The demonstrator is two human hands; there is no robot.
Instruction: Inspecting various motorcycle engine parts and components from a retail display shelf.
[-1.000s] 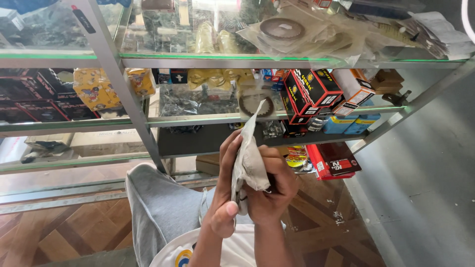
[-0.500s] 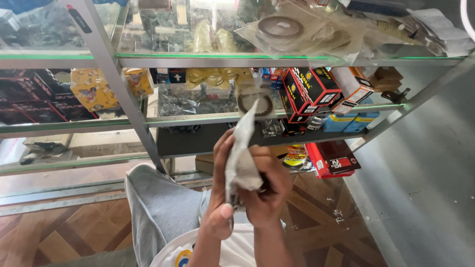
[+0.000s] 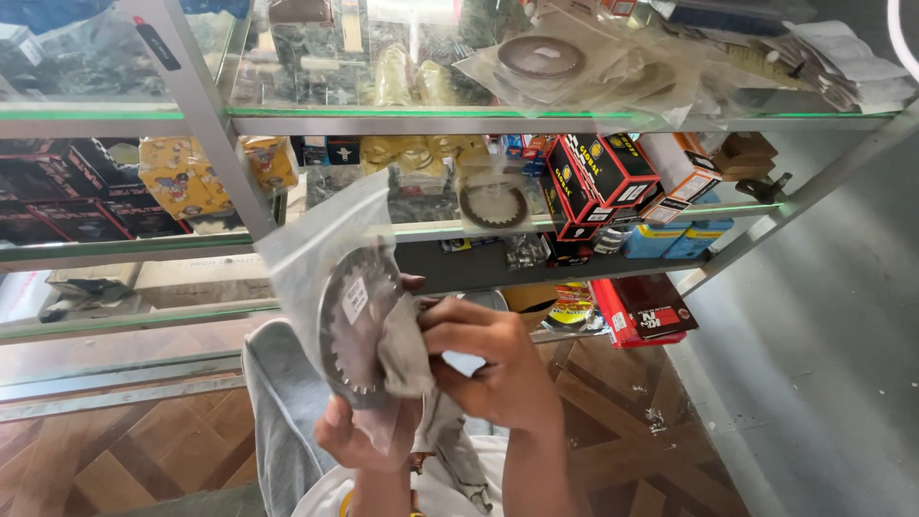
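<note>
Both hands in front of a glass display shelf unit (image 3: 536, 123), below its middle shelf edge. Left hand (image 3: 369, 440) pinches the bottom of a clear plastic bag holding a flat toothed grey metal ring (image 3: 352, 325), thumb on front. Right hand (image 3: 493, 364) pinches a crumpled grey cloth (image 3: 407, 349) against the ring's right edge. Black-and-red cardboard boxes (image 3: 598, 177) sit at the middle shelf's right end.

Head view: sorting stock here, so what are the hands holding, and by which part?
A toothed metal disc in a clear plastic bag: left hand under its lower edge, right hand gripping its right side.
</note>
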